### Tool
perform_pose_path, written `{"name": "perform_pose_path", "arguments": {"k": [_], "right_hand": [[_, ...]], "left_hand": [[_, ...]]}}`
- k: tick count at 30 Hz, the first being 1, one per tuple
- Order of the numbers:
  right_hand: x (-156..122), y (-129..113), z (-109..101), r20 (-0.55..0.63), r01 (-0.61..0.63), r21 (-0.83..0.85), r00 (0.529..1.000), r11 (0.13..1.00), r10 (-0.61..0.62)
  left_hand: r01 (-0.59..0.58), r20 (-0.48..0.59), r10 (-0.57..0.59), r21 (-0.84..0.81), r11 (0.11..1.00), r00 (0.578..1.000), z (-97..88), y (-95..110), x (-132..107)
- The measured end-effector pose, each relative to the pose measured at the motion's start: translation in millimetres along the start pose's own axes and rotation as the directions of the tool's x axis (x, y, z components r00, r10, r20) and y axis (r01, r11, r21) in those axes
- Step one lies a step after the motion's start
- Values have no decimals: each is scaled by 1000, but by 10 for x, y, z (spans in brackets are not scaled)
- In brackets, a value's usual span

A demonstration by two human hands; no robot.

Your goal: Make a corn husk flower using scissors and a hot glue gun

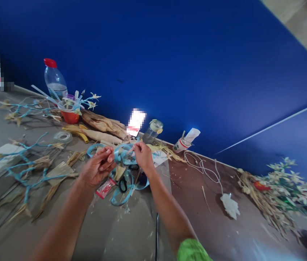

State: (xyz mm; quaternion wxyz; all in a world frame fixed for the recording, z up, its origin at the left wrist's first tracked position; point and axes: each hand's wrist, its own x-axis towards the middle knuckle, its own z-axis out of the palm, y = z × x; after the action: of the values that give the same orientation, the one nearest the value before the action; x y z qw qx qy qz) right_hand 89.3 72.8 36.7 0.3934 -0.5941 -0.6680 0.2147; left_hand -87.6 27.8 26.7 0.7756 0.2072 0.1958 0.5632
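My left hand (97, 168) and my right hand (142, 155) meet over the work surface. Both pinch a light blue ribbon (122, 155) that runs between them. The ribbon curls down in loops (121, 197) onto the grey surface below my hands. Black scissors (123, 184) lie under the loops. A small red and white packet (105, 188) lies just below my left hand. Dried husk strips (119, 172) sit between my wrists.
Blue-wrapped stems with husk flowers (28, 170) spread at the left. A red cup (70, 115) of stems, a plastic bottle (54, 80), a tape roll (63, 136), a glass jar (152, 131) and a white cable (207, 172) line the blue wall. Finished flowers (284, 185) lie at the right.
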Motion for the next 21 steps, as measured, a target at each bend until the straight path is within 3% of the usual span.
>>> {"name": "perform_pose_path", "arguments": {"k": [7, 11, 15, 16, 19, 21], "right_hand": [[17, 97, 88, 77, 4, 48, 997, 999, -8], [-44, 61, 38, 5, 194, -111, 981, 975, -195], [-96, -72, -78, 132, 413, -377, 910, 829, -394], [-93, -105, -110, 129, 433, -400, 899, 808, -418], [-45, -176, -192, -60, 378, -417, 896, 826, -440], [-4, -190, -219, -15, 423, -395, 884, 816, -466]], "left_hand": [[22, -15, -21, 65, 998, 1000, -10, -81, 30], [39, -38, -36, 77, 996, 999, -24, -95, 38], [46, -73, -39, 103, 994, 997, -1, -97, 34], [47, -72, -39, 108, 993, 997, 3, -101, 33], [57, -59, -50, 116, 992, 997, -7, -119, 38], [50, -42, -45, 117, 992, 998, -28, -136, 45]]}}
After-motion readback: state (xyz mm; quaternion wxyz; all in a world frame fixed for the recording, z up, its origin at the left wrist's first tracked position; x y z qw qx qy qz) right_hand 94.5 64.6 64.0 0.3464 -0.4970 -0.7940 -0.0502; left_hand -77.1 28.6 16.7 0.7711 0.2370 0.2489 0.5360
